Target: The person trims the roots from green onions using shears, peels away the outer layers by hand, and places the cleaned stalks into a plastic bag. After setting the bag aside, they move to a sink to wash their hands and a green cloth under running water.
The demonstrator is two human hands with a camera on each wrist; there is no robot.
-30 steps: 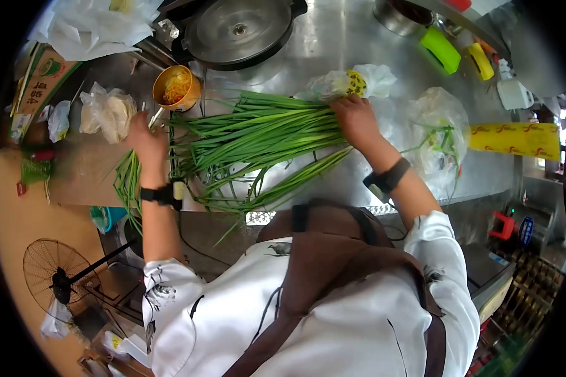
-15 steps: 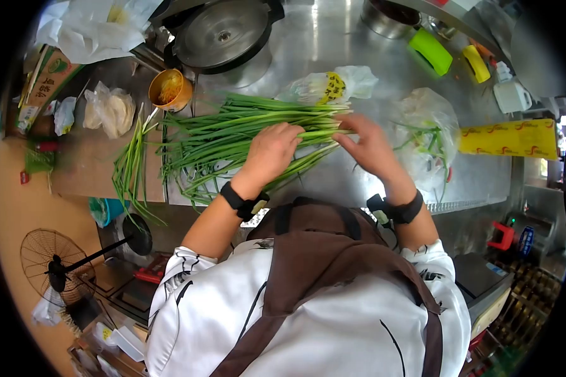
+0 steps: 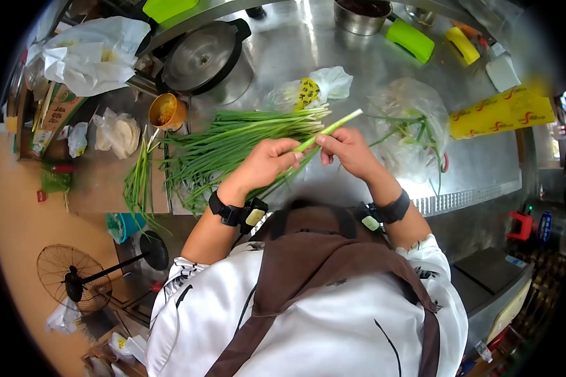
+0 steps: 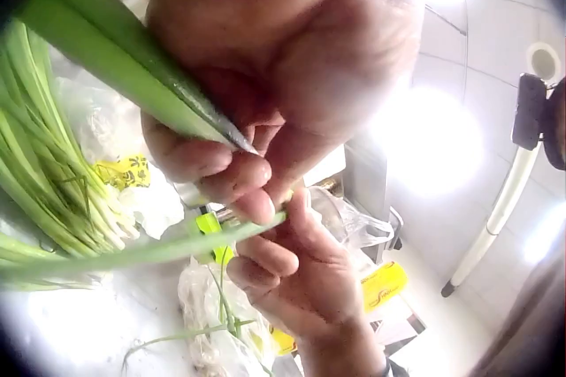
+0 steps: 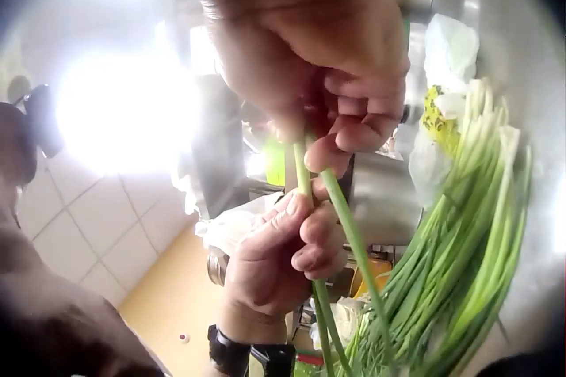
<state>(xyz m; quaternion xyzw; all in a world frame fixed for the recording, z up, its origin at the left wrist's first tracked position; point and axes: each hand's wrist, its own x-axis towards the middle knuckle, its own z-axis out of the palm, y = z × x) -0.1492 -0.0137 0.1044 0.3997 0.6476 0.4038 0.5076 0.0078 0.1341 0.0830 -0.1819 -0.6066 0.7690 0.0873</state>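
Both hands hold one spring onion (image 3: 349, 118) over the near side of the counter, its white end pointing up and right. My left hand (image 3: 264, 164) grips the green part lower on the stalk. Close beside it, my right hand (image 3: 351, 152) pinches the stalk near the pale end, thumb against fingers. In the right wrist view a green leaf (image 5: 355, 240) stands apart from the stalk, its end at the right fingertips. A large pile of spring onions (image 3: 226, 135) lies just beyond the hands, pale ends to the right. A smaller bunch (image 3: 138, 179) lies at the left.
A clear plastic bag (image 3: 399, 147) with green scraps on it lies to the right, beside a yellow roll (image 3: 500, 114). Behind the pile are a tied bag with yellow tape (image 3: 308, 93), an orange cup (image 3: 168, 112) and a lidded pot (image 3: 201, 60). A fan (image 3: 74, 279) stands left.
The left hand has left the smaller bunch and come right to the middle. The right hand has moved off the pile's pale ends. Both now hold one spring onion, nearer the body.
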